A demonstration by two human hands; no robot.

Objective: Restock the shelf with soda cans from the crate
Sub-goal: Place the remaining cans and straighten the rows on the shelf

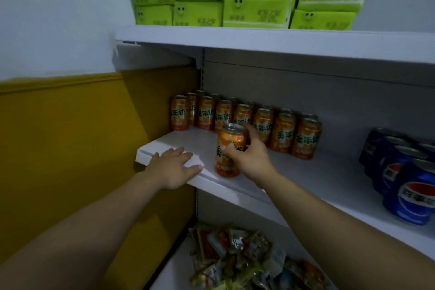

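Restocking looks well under way: a row of orange cans (282, 134), seemingly two deep, lines the back of the middle shelf (329, 172) at the centre of the frame; one more orange soda can (229, 150) is upright near the shelf's front edge, the right hand (251, 158) grasping it with fingers wrapped round its side; whether its base has touched down I cannot tell; the left hand (174, 167) lies flat, fingers straight, on the shelf's front left corner; bare board in front suggests more cans are due; the crate is out of view; blue cans (407, 190) crowd the right edge.
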